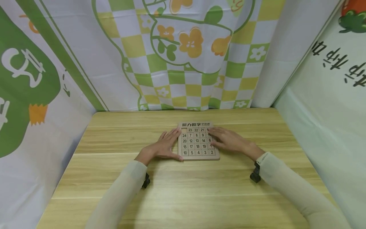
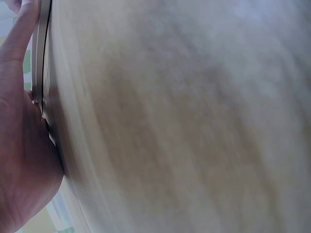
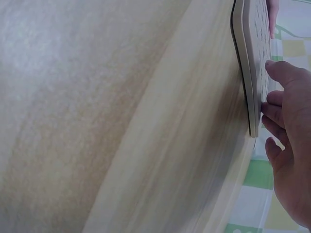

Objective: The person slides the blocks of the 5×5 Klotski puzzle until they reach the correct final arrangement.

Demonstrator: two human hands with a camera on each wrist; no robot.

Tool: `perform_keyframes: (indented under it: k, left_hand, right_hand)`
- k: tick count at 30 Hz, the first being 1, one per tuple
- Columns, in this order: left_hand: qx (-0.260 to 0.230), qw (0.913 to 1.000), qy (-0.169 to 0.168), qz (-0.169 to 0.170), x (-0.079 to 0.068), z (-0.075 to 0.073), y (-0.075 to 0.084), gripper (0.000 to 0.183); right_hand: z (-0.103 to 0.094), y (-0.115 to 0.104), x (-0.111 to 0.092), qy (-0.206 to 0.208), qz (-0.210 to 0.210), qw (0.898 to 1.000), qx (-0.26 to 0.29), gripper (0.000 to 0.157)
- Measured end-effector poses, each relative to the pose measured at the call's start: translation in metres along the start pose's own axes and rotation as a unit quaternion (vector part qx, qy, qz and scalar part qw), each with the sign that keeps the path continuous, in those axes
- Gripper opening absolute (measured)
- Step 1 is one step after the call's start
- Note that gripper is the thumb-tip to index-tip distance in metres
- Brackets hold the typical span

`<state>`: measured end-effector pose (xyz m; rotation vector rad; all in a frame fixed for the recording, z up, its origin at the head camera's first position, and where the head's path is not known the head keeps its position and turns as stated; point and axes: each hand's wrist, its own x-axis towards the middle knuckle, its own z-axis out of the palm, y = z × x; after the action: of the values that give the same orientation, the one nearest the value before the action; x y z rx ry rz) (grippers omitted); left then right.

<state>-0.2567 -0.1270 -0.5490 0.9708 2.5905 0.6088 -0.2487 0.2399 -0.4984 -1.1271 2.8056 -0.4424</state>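
Note:
A wooden number slide puzzle (image 1: 200, 158) lies flat on the table, with numbered square tiles (image 1: 197, 141) in rows. Its top-left slot shows bare wood without a tile. My left hand (image 1: 163, 147) rests along the puzzle's left edge, fingers extended near the upper corner and thumb at the lower corner. From the right side, my right hand (image 1: 231, 140) reaches over the frame, its fingertips on the tiles of the rightmost column and partly covering them. In the right wrist view, the thumb (image 3: 284, 73) and slightly bent fingers touch the puzzle's face.
The light wood-grain table (image 1: 183, 190) extends around the puzzle. Behind it hangs a checkered, flowered curtain (image 1: 160, 63), with printed cloth at both sides. A small black device (image 1: 255, 173) sits at the right wrist and another (image 1: 146, 181) at the left.

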Motion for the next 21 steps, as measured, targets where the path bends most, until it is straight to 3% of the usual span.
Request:
perform_keyframes:
  k: [21]
  left_hand:
    - [0.001, 1.0000, -0.004, -0.004, 0.0021, 0.0019, -0.0020, 0.143]
  right_hand:
    - [-0.0009, -0.0065, 0.0051, 0.003, -0.021, 1.000, -0.010, 0.063]
